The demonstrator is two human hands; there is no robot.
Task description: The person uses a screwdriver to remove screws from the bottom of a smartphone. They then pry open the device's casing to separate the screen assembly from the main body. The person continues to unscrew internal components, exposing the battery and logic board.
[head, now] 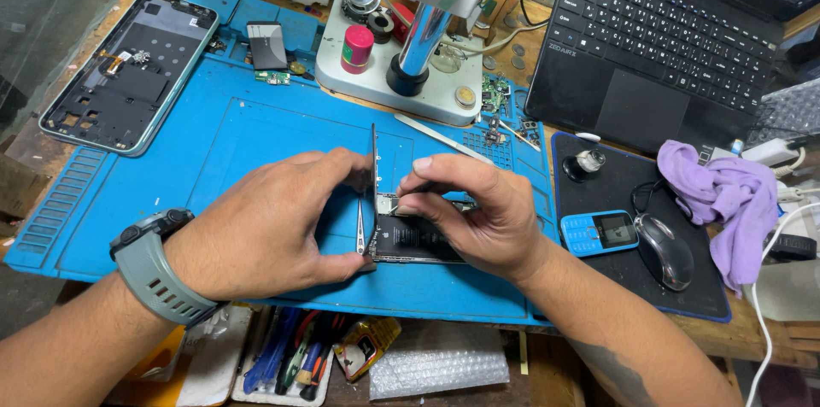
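On the blue repair mat (256, 129), the left hand (269, 223) pinches a phone screen panel (374, 189), standing it on edge beside the opened phone body (418, 240). The right hand (474, 215), fingertips pressed together, pinches something small, hard to make out, at the phone's upper end.

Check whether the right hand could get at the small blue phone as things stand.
Probably yes: the small blue phone lies uncovered on the black mat just beside the right hand, nothing between, though its fingers are busy.

Opened phone (416, 238), screen panel (373, 189) upright
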